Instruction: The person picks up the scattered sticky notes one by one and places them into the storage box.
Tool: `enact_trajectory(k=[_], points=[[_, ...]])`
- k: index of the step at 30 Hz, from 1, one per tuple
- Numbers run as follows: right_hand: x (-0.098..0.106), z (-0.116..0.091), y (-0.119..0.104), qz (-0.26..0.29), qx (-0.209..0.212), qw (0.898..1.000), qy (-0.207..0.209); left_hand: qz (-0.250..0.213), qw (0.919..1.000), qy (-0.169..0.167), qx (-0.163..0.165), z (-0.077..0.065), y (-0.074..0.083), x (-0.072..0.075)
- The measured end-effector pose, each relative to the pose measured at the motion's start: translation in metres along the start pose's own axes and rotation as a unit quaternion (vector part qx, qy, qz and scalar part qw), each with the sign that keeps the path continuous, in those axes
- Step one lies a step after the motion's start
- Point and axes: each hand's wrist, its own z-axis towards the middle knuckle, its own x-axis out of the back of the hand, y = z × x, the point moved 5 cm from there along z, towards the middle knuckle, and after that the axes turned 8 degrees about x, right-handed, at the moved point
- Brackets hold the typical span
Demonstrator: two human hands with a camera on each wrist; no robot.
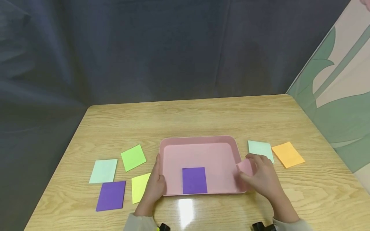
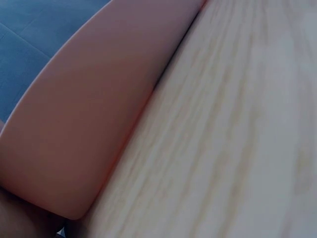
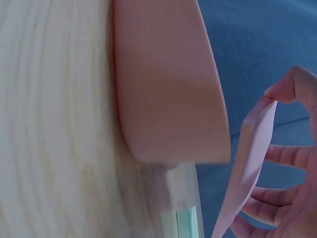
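Observation:
A pink rectangular tray [image 1: 196, 139] lies at the middle front of the table, with a purple sticky note pad [image 1: 195, 180] flat inside by its front wall. My left hand [image 1: 155, 185] rests against the tray's left side, fingers straight along the wall and thumb at the rim. In the left wrist view the tray's outer wall [image 2: 94, 104] covers most of that hand. My right hand [image 1: 263, 176] pinches a pink sticky note pad [image 3: 247, 158] between thumb and fingers. It holds the pad tilted, close to the tray's right rim.
Left of the tray lie pads in mint [image 1: 103, 171], green [image 1: 133, 158], purple [image 1: 111, 196] and yellow [image 1: 140, 187], the yellow partly behind my left hand. Past my right hand are another mint pad [image 1: 261, 148] and an orange pad [image 1: 288, 154]. A dark cloth [image 1: 185, 51] hangs behind the wooden table.

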Motion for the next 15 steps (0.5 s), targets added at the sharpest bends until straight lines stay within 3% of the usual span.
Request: enact_trajectory(k=[4,9,12,15], points=[[-0.006,0.003,-0.007,0.007,0.01,1.0,-0.005,0.003,1.0,-0.002,-0.003,-0.001,0.003,0.0],[-0.013,0.006,-0.014,0.014,0.024,1.0,-0.004,-0.01,0.9999,-0.004,0.007,-0.011,0.024,0.004],[-0.015,0.007,-0.018,0.016,0.033,0.999,0.002,-0.011,0.9999,-0.004,0.007,-0.011,0.024,0.004],[-0.018,0.008,-0.021,0.015,0.037,0.999,-0.001,-0.008,1.0,-0.003,0.002,-0.005,0.011,0.002]])
